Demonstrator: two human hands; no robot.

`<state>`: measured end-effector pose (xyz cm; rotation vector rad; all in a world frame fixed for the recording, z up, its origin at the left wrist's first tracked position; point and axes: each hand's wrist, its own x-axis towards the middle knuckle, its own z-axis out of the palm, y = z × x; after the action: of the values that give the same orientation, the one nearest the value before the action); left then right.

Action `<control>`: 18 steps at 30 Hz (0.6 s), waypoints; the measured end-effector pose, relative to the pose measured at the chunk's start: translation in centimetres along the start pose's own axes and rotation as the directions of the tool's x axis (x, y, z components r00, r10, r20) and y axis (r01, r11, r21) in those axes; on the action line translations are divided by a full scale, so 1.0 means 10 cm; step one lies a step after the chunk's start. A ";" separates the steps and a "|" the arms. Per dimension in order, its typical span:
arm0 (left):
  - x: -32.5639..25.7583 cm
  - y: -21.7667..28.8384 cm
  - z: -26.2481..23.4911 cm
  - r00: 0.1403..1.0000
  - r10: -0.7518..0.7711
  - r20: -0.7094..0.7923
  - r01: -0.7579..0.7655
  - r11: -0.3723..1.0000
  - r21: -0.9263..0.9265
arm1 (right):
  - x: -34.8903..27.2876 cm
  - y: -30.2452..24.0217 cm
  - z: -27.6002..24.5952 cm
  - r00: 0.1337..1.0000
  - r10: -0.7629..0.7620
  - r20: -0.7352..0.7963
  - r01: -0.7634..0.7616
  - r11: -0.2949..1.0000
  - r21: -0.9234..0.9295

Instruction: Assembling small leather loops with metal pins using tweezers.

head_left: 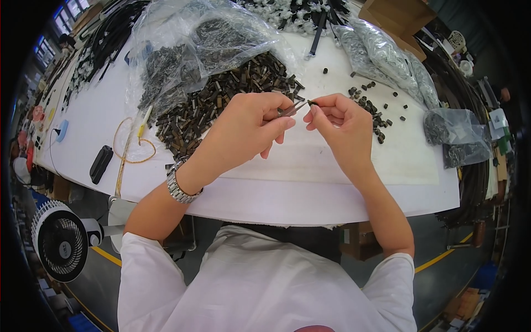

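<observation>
At the far left, below the table edge, a small white fan (60,239) stands on the floor. On the white table (310,193) near its left side lie a light blue gadget with a cord (62,130), a flat black rectangular case (101,164) and a loop of orange cord (133,145), all apart from the hands. Further in, a clear plastic bag (182,50) partly filled with dark parts slumps over a broad pile of small dark tubular parts (221,99), which spreads up to the back of the left hand. The left hand (243,130), with a metal watch (180,187) on its wrist, is closed around a pair of tweezers (292,108), thumb and fingers pinching the shaft so that the tips point right. Those tips meet a small dark part (313,102) that the right hand (340,124) holds pinched between thumb and forefinger, raised above the table just in front of the person's chest; both hands' grips are tight and narrow, and the two hands nearly touch at the part. Just right of the right hand, a loose scatter of small black cylinders (376,113) lies on the table, close to the knuckles but not touching them. Beyond these, long clear bags of silvery metal parts (387,58) stretch toward the upper right, and a bag of dark parts (456,135) sits at the table's right edge.
</observation>
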<state>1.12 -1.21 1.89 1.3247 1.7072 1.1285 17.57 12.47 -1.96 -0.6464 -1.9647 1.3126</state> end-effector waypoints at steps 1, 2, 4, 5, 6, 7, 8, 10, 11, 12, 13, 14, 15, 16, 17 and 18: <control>-0.01 0.00 0.01 0.999 0.044 -0.022 -0.043 0.997 0.057 | -0.01 0.00 0.01 1.000 -0.029 -0.009 0.029 0.999 -0.029; -0.02 -0.01 0.02 0.999 0.044 -0.024 -0.042 0.998 0.056 | -0.01 0.01 0.01 1.000 -0.030 -0.007 0.030 0.999 -0.030; -0.02 -0.07 0.05 0.991 0.129 -0.033 -0.126 0.987 0.100 | -0.02 0.01 0.03 0.997 -0.074 -0.010 0.073 0.996 -0.058; -0.02 -0.08 0.05 0.991 0.130 -0.034 -0.126 0.987 0.099 | -0.03 0.02 0.04 0.997 -0.074 -0.008 0.074 0.996 -0.059; -0.02 -0.08 0.05 0.990 0.136 -0.033 -0.131 0.984 0.119 | -0.04 0.02 0.05 0.994 -0.109 -0.015 0.107 0.988 -0.107; -0.02 -0.09 0.06 0.989 0.142 -0.031 -0.137 0.981 0.138 | -0.05 0.02 0.05 0.989 -0.144 -0.020 0.139 0.978 -0.155; -0.02 -0.10 0.06 0.989 0.142 -0.033 -0.137 0.981 0.137 | -0.06 0.02 0.06 0.989 -0.145 -0.018 0.140 0.978 -0.155; -0.02 -0.13 0.07 0.986 0.163 -0.038 -0.154 0.974 0.168 | -0.07 0.03 0.07 0.985 -0.169 -0.023 0.161 0.966 -0.201; -0.01 -0.16 0.07 0.986 0.162 -0.039 -0.154 0.974 0.167 | -0.08 0.02 0.08 0.985 -0.169 -0.022 0.161 0.966 -0.201; 0.00 -0.20 0.08 0.975 0.216 -0.052 -0.197 0.950 0.241 | -0.09 0.02 0.09 0.980 -0.200 -0.025 0.188 0.953 -0.238; 0.01 -0.23 0.09 0.961 0.269 -0.061 -0.238 0.919 0.314 | -0.10 0.01 0.10 0.973 -0.230 -0.027 0.214 0.937 -0.275; 0.00 -0.24 0.10 0.961 0.268 -0.061 -0.237 0.920 0.313 | -0.11 0.01 0.11 0.973 -0.230 -0.026 0.214 0.937 -0.275; -0.01 -0.24 0.12 0.949 0.307 -0.079 -0.257 0.892 0.372 | -0.12 0.02 0.12 0.965 -0.260 -0.023 0.239 0.917 -0.319; -0.01 -0.25 0.14 0.934 0.345 -0.094 -0.274 0.860 0.430 | -0.12 0.02 0.12 0.957 -0.289 -0.018 0.263 0.894 -0.362; 0.00 -0.27 0.15 0.934 0.344 -0.096 -0.273 0.860 0.430 | -0.12 0.04 0.12 0.957 -0.289 -0.017 0.264 0.894 -0.361; 0.01 -0.30 0.16 0.905 0.415 -0.093 -0.317 0.803 0.506 | -0.11 0.07 0.12 0.935 -0.355 -0.005 0.321 0.849 -0.419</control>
<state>1.42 -1.09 -1.51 1.9826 2.0217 1.1134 17.38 11.20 -3.19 -0.5021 -2.1846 0.6485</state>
